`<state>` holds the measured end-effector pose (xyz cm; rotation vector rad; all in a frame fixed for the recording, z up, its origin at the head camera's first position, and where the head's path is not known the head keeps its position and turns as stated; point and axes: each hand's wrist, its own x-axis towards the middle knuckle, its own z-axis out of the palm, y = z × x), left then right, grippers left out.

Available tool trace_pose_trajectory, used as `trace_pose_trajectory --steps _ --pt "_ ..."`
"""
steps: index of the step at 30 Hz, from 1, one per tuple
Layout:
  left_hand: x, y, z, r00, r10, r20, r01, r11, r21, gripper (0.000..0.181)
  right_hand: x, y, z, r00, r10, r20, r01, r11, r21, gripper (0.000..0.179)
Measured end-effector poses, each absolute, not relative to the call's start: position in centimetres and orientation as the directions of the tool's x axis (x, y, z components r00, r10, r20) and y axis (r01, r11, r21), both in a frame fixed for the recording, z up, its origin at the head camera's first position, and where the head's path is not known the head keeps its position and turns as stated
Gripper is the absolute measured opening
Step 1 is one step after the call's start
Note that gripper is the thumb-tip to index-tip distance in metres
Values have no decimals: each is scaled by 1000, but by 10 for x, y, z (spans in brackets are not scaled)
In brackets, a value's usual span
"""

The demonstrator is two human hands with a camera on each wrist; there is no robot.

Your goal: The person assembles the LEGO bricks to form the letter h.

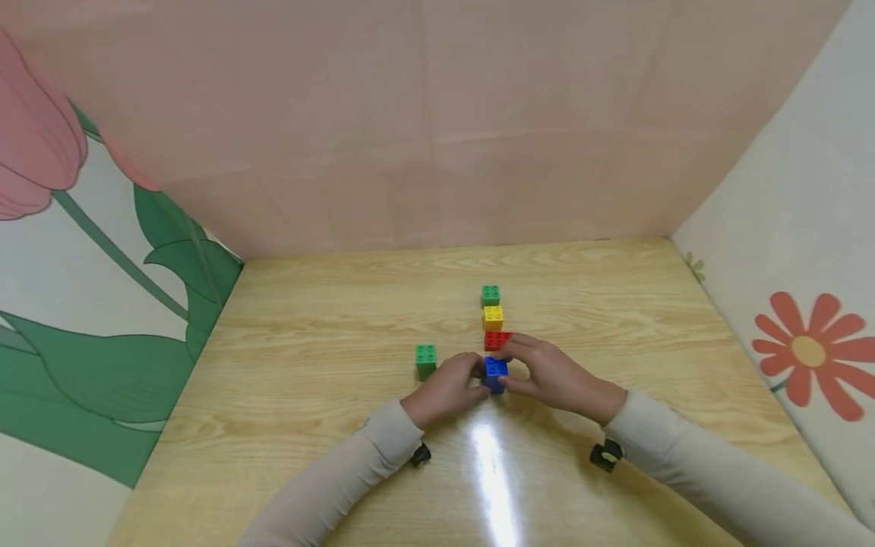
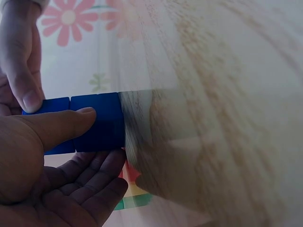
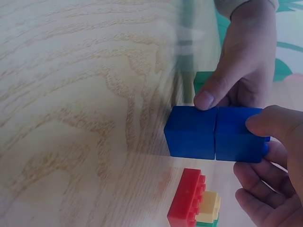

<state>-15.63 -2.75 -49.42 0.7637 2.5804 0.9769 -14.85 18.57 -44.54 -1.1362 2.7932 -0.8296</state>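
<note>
- Head view: right hand (image 1: pixel 547 372) hides part of the red brick (image 1: pixel 493 340).
- Both sleeves (image 1: pixel 342 482) run out of frame there.
- Right wrist view: far green brick (image 3: pixel 207 224) cropped below.

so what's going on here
Someone's left grip pinches the lower blue block of a stacked pair, while their right grip pinches the upper blue block. Beyond them, a red block, yellow block and green block stand lined up on the table. A second green block stands to the left.
</note>
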Motion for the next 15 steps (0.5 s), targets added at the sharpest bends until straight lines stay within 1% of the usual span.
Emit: trace_pose_trajectory --steps 15 --pt "-157 -27 -495 -827 556 -81 372 650 663 34 -150 186 -449 -739 -650 176 -643 605 -470 33"
